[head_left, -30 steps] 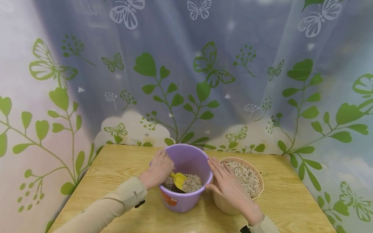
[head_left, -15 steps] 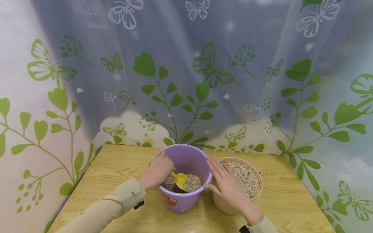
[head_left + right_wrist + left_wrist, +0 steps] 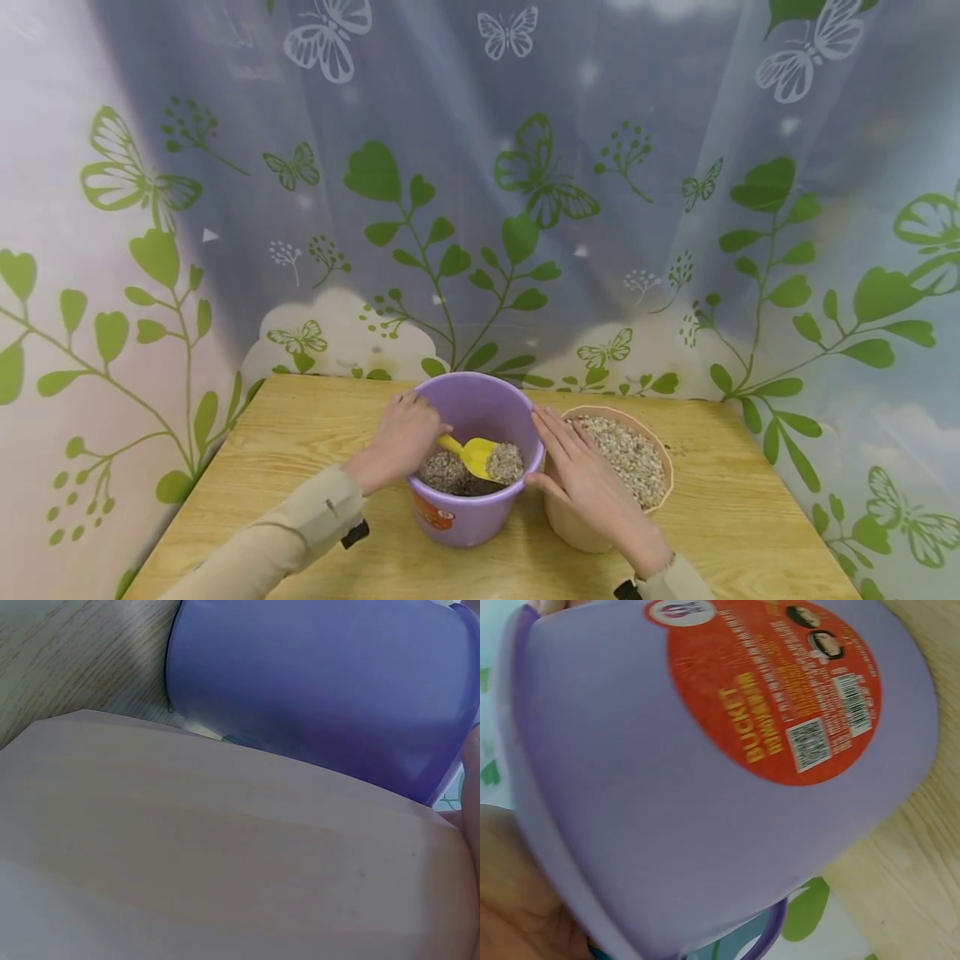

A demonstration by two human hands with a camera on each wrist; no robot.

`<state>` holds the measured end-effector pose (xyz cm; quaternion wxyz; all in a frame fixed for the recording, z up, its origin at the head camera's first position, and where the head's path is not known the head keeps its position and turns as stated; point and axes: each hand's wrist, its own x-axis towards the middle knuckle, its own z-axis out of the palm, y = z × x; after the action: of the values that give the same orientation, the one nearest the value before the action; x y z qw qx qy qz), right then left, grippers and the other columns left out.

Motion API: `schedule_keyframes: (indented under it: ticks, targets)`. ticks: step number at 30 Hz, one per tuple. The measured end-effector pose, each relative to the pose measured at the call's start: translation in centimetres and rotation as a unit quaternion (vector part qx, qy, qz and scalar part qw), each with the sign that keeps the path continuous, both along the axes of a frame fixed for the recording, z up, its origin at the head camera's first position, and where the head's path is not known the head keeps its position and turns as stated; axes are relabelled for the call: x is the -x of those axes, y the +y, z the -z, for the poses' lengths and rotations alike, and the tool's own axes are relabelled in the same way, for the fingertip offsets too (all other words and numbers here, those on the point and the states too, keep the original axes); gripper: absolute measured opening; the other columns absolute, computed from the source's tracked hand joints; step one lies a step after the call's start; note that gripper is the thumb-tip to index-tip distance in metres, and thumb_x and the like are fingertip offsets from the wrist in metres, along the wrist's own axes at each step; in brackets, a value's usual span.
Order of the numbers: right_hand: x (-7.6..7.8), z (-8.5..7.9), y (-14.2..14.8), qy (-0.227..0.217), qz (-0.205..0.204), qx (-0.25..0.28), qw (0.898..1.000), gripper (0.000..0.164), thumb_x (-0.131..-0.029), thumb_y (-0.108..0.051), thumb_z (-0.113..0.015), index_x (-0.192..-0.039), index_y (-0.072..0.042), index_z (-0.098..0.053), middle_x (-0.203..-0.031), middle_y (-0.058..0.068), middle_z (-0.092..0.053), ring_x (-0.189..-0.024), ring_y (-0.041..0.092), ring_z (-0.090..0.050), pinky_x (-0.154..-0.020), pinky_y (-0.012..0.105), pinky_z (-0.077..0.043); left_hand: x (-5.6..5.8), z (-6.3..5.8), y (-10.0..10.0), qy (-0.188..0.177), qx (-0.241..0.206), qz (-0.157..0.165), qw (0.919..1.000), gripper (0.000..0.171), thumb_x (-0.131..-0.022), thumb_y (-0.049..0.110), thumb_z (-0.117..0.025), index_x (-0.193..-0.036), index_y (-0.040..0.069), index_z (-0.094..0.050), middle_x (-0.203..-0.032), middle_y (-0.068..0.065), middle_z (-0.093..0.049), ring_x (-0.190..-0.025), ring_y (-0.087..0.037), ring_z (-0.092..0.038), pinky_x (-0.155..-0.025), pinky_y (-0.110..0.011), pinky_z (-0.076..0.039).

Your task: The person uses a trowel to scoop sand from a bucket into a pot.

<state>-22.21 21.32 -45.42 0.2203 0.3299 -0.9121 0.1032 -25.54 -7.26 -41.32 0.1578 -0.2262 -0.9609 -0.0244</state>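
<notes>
In the head view my left hand (image 3: 401,435) grips the handle of a small yellow scoop (image 3: 474,454) over the inside of a purple bucket (image 3: 465,523). Pale gravel (image 3: 507,461) sits in the scoop's blade, above more gravel and dark soil in the bucket. My right hand (image 3: 588,483), fingers straight, lies across the near-left rim of a beige pot (image 3: 573,533), its fingertips at the bucket's right rim. The left wrist view shows part of the left hand (image 3: 514,885) beside the rim of the bucket (image 3: 652,817); the scoop is hidden there.
Pale gravel (image 3: 628,457) fills the pot nearly to its rim. Both containers stand side by side on a wooden table (image 3: 750,500), with a printed curtain (image 3: 480,250) behind. A red label (image 3: 735,690) is on the bucket, and a purple handle (image 3: 774,930) hangs at its side.
The scoop has risen slightly and shifted right inside the bucket, with a heap of gravel in its blade. My left hand has moved a little left and tilted; the right hand stays put.
</notes>
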Motion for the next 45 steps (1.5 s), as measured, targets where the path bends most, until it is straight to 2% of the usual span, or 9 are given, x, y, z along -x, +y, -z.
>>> schedule_keyframes:
  ticks: [6, 10, 16, 22, 27, 35, 41, 45]
  targets:
    - [0.0, 0.0, 0.1, -0.005, 0.003, -0.001, 1.000, 0.081, -0.101, -0.060, -0.042, -0.156, -0.001, -0.032, -0.162, 0.017, -0.030, -0.148, 0.032, -0.033, -0.114, 0.058, -0.031, -0.3, -0.8, -0.8, -0.014, -0.040, -0.018, 0.9989, 0.039, -0.097, 0.034, -0.067, -0.067, 0.010, -0.062, -0.084, -0.012, -0.069, -0.096, -0.033, -0.062, -0.086, -0.044, -0.047]
    - [0.0, -0.1, 0.1, -0.006, 0.005, -0.004, 1.000, 0.082, -0.101, -0.061, -0.040, -0.156, 0.000, -0.031, -0.163, 0.017, -0.029, -0.149, 0.032, -0.032, -0.115, 0.058, -0.030, -0.5, -1.3, -1.3, -0.023, -0.076, -0.028, 0.9964, 0.038, -0.098, 0.033, -0.065, -0.070, 0.008, -0.063, -0.085, -0.012, -0.070, -0.100, -0.034, -0.062, -0.088, -0.045, -0.047]
    - [0.0, -0.1, 0.0, 0.002, 0.001, -0.006, 1.000, 0.082, -0.102, -0.062, -0.035, -0.155, 0.001, -0.033, -0.162, 0.018, -0.030, -0.147, 0.034, -0.034, -0.114, 0.058, -0.032, -1.2, -2.1, -2.2, -0.003, -0.108, -0.030, 0.9937, 0.033, -0.099, 0.031, -0.066, -0.076, 0.008, -0.066, -0.089, -0.012, -0.071, -0.096, -0.033, -0.063, -0.088, -0.046, -0.049]
    - [0.2, -0.1, -0.1, 0.003, 0.001, -0.013, 1.000, 0.083, -0.102, -0.063, -0.032, -0.155, 0.001, -0.032, -0.162, 0.019, -0.030, -0.147, 0.035, -0.034, -0.114, 0.058, -0.032, -1.7, -2.3, -3.3, 0.007, -0.108, -0.041, 0.9933, 0.030, -0.098, 0.031, -0.067, -0.081, 0.007, -0.068, -0.079, -0.006, -0.065, -0.088, -0.029, -0.061, -0.081, -0.043, -0.049]
    - [0.2, -0.1, 0.0, -0.001, 0.006, -0.020, 1.000, 0.084, -0.102, -0.063, -0.033, -0.156, 0.001, -0.031, -0.162, 0.019, -0.029, -0.148, 0.035, -0.033, -0.114, 0.058, -0.031, -2.0, -2.2, -3.9, 0.006, -0.112, -0.042, 0.9927, 0.029, -0.099, 0.030, -0.065, -0.086, 0.004, -0.071, -0.078, -0.005, -0.065, -0.086, -0.028, -0.059, -0.079, -0.042, -0.047]
    - [-0.3, -1.1, 0.1, -0.033, 0.014, -0.023, 0.999, 0.083, -0.101, -0.060, -0.042, -0.156, 0.000, -0.032, -0.162, 0.018, -0.030, -0.148, 0.035, -0.033, -0.114, 0.059, -0.030, -2.3, -2.3, -4.2, 0.002, -0.116, -0.037, 0.9926, 0.029, -0.099, 0.029, -0.066, -0.089, 0.003, -0.072, -0.077, -0.004, -0.065, -0.077, -0.022, -0.053, -0.074, -0.037, -0.044]
    - [-0.9, -1.2, 1.2, -0.032, 0.020, -0.006, 0.999, 0.078, -0.099, -0.050, -0.057, -0.154, 0.002, -0.036, -0.160, 0.020, -0.035, -0.145, 0.039, -0.037, -0.112, 0.061, -0.032, -2.3, -2.3, -4.3, 0.011, -0.113, -0.037, 0.9928, 0.028, -0.098, 0.029, -0.067, -0.087, 0.004, -0.072, -0.075, -0.004, -0.064, -0.075, -0.022, -0.052, -0.072, -0.036, -0.043]
    - [-1.1, -1.1, 2.9, -0.013, 0.034, 0.010, 0.999, 0.076, -0.100, -0.049, -0.055, -0.152, 0.004, -0.038, -0.156, 0.023, -0.039, -0.140, 0.042, -0.042, -0.109, 0.064, -0.034, -2.3, -2.3, -4.4, 0.011, -0.115, -0.036, 0.9927, 0.027, -0.098, 0.028, -0.067, -0.089, 0.003, -0.073, -0.077, -0.004, -0.065, -0.076, -0.022, -0.053, -0.072, -0.036, -0.044]
